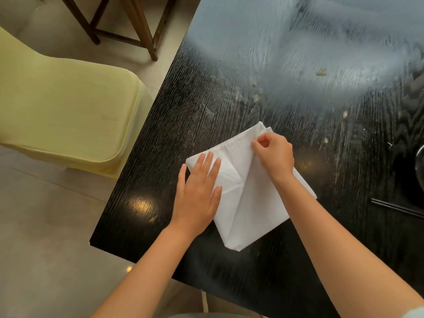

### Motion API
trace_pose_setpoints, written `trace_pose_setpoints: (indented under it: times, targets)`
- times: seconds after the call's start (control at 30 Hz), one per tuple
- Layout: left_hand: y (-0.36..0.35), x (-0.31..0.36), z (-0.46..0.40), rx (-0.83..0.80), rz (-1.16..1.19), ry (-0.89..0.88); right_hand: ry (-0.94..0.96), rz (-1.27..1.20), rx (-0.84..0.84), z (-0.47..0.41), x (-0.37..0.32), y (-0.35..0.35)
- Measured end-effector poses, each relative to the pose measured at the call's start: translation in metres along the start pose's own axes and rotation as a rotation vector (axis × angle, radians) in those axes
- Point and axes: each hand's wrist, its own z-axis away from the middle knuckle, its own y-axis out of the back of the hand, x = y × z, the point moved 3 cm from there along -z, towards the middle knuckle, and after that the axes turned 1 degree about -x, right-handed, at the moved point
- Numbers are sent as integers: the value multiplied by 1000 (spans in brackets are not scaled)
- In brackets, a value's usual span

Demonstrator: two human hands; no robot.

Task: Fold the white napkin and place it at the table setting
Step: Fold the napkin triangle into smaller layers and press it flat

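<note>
The white napkin lies partly folded on the black wooden table, near its front left corner. My left hand rests flat on the napkin's left part, fingers spread and pressing it down. My right hand pinches a layer of the napkin near its far corner between thumb and fingers. A raised fold runs down the middle of the cloth between my two hands.
A yellow covered chair stands left of the table. Dark wooden chair legs are at the back. Black chopsticks and the edge of a dark dish lie at the right. Crumbs and smears mark the tabletop.
</note>
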Motion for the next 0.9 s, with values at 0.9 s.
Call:
trace_pose_setpoints:
  times: [0.9]
  targets:
    - [-54,20,-10,-190,-207,-324,556,683,-23,-13,18,-32]
